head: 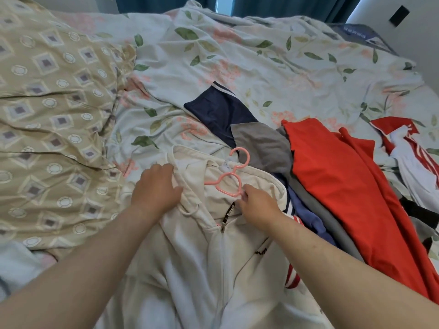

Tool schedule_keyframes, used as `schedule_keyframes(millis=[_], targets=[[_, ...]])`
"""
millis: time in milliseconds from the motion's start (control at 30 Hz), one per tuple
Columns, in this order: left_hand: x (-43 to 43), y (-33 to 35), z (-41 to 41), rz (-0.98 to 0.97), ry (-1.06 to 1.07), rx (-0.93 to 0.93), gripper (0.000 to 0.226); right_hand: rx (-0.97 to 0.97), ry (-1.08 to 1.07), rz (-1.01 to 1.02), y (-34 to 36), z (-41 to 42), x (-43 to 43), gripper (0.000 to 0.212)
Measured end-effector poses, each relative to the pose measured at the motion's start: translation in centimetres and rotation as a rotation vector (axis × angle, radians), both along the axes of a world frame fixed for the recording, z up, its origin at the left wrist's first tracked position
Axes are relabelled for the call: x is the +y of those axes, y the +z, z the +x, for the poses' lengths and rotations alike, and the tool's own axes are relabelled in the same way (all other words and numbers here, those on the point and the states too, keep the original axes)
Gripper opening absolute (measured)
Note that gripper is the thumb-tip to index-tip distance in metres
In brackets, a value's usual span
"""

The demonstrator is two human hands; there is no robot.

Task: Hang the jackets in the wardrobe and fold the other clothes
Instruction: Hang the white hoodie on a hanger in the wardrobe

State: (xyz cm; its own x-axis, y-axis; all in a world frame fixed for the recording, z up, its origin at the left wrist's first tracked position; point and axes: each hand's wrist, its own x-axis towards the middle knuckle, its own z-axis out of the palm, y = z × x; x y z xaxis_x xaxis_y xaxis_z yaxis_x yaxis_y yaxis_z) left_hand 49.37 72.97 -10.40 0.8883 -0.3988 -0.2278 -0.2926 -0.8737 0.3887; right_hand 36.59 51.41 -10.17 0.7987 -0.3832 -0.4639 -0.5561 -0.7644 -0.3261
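Nearest to me is the body of the white jacket (194, 269), lying front-up on the bed. It's zipped shut below the pink hanger (228, 184), and the zip pull (224, 220) sits just under it. The jacket is a soft, creamy hoodie type, a bit rumpled, with a drawstring loop showing and some dark stitching on the chest.

The hanger sits in the neck opening with its hook poking out past the collar. Just left of it, the left hand (155, 188) has its fingers curled round the hood edge. My guess is that it's holding the neck open so the hanger arm can slide into the shoulder. At the hanger's lower right, the right hand (257, 206) pinches the plastic between its fingertips, probably to steer it. So it looks like the hanger is mid-threading and nothing is hung yet.

Right of the hanger there's a heap waiting: a grey top (263, 146) and a big red garment (344, 198). Further right is a red-and-white striped jacket (413, 162). A navy piece (218, 110) lies beyond the hanger. The floral duvet (261, 55) spreads out past that, a beige quilt (54, 103) is off to the left, and teal curtains (285, 5) are at the very back.
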Motion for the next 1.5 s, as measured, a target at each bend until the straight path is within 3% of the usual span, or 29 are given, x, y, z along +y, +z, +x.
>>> schedule_keyframes(millis=[100, 200, 300, 400, 733, 867, 1067, 1200, 1267, 1367, 1500], targets=[[0.9, -1.2, 1.7, 0.010, -0.085, 0.225, 0.051, 0.039, 0.009, 0.049, -0.4, -0.1, 0.0, 0.025], [1.6, -0.8, 2.0, -0.045, -0.135, 0.265, 0.051, -0.127, -0.059, 0.224, 0.6, -1.6, 0.1, 0.033], [2.0, 1.6, 0.7, -0.094, -0.152, 0.276, 0.057, -0.201, -0.010, 0.219, 3.3, -4.0, -0.5, 0.029], [1.9, 6.4, -1.3, -0.251, -0.114, 0.229, 0.067, -0.333, -0.024, 0.248, 7.6, -6.2, -1.6, 0.036], [0.0, 26.1, -13.3, -0.432, -0.315, -0.007, 0.025, -0.519, 0.129, 0.333, 25.0, -14.8, -4.0, 0.024], [0.4, 32.9, -19.7, -0.593, -0.196, -0.128, 0.052, -0.609, 0.146, 0.354, 32.4, -19.9, -3.6, 0.032], [0.0, 45.5, -27.3, -0.846, -0.127, -0.186, 0.050, -0.662, 0.274, 0.370, 41.7, -25.1, -0.7, 0.033], [3.2, 50.8, -30.4, -0.716, -0.056, -0.227, 0.032, -0.721, 0.312, 0.403, 47.0, -26.7, 1.3, 0.034], [5.6, 53.2, -32.0, -0.578, -0.044, -0.268, 0.009, -0.721, 0.330, 0.437, 49.5, -27.3, 2.3, 0.032], [8.3, 57.0, -34.2, -0.276, -0.107, -0.327, 0.039, -0.716, 0.362, 0.436, 53.4, -27.7, 4.1, 0.023], [10.3, 60.5, -35.1, -0.203, -0.086, -0.386, 0.043, -0.757, 0.435, 0.356, 58.2, -27.7, 6.2, 0.019]])
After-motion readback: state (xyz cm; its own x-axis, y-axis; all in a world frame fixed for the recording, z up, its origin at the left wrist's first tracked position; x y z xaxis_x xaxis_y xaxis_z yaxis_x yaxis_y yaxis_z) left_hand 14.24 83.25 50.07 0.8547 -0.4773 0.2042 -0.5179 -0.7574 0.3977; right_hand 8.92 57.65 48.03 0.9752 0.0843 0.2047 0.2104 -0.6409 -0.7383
